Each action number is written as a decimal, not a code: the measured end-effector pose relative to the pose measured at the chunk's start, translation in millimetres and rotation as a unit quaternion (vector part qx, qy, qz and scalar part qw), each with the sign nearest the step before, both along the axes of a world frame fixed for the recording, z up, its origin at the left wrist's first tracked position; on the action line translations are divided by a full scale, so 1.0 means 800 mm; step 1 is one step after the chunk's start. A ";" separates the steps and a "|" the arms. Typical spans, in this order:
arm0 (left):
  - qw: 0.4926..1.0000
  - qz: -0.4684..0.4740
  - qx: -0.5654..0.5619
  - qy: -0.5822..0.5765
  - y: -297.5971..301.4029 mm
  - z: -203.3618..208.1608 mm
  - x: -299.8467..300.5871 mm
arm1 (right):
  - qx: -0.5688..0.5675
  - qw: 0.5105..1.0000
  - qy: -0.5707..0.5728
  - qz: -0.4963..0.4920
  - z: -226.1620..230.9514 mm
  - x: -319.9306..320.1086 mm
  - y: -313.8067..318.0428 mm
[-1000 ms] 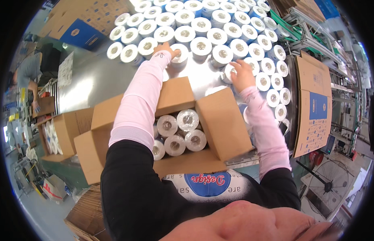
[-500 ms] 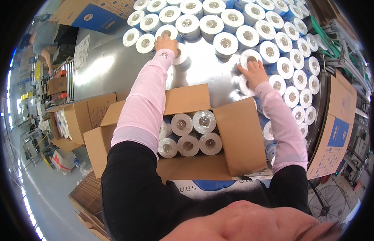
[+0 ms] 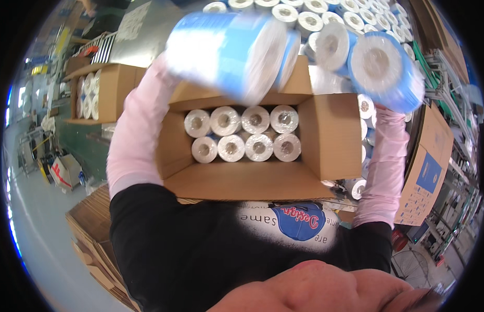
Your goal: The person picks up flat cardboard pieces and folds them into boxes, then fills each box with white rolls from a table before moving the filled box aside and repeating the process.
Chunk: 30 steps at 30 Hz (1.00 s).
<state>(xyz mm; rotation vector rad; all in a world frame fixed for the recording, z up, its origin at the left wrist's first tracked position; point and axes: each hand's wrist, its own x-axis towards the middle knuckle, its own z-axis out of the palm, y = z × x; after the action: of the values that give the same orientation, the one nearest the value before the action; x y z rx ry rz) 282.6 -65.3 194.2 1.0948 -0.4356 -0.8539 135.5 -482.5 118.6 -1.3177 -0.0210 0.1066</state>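
Two blue-and-white wrapped toilet paper rolls [image 3: 221, 52], smeared by motion, are held up by my left hand [image 3: 170, 66], whose fingers are mostly hidden behind them. On the other side, my right hand [image 3: 390, 110] carries two more wrapped rolls [image 3: 377, 65] side by side; its fingers are also largely covered. Below and between the hands, an open cardboard box [image 3: 338, 135] stands against my body. Inside it, several upright rolls [image 3: 231, 148] form two rows, their white ends and cores facing up. Both held pairs are above the box's far side.
Many wrapped rolls [image 3: 309, 22] crowd the far and right part of the metal table [image 3: 166, 23]. A second open box [image 3: 122, 88] with rolls sits at left. Flattened cardboard [image 3: 93, 223] is stacked lower left, and a printed carton [image 3: 427, 166] stands at right.
Both hands have lifted rolls off the table and drawn them back toward the box. More of the box's contents now shows as my left arm has swung leftward.
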 end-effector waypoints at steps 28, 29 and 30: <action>0.712 -0.007 0.447 -0.541 -0.290 -0.196 0.122 | -0.595 0.797 -0.025 -0.098 -0.043 -0.081 -0.012; 0.680 -0.011 0.477 -0.556 -0.318 -0.217 0.131 | -0.674 0.734 -0.026 -0.079 -0.068 -0.073 -0.058; 0.646 -0.018 0.505 -0.571 -0.348 -0.231 0.134 | -0.745 0.664 -0.023 -0.061 -0.089 -0.067 -0.097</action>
<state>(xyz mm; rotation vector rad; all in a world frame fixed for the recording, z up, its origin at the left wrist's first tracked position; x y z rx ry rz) 390.1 -343.7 9.0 2.7060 -1.0802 -0.2370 81.6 -560.2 47.0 -2.9951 0.1493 -0.0675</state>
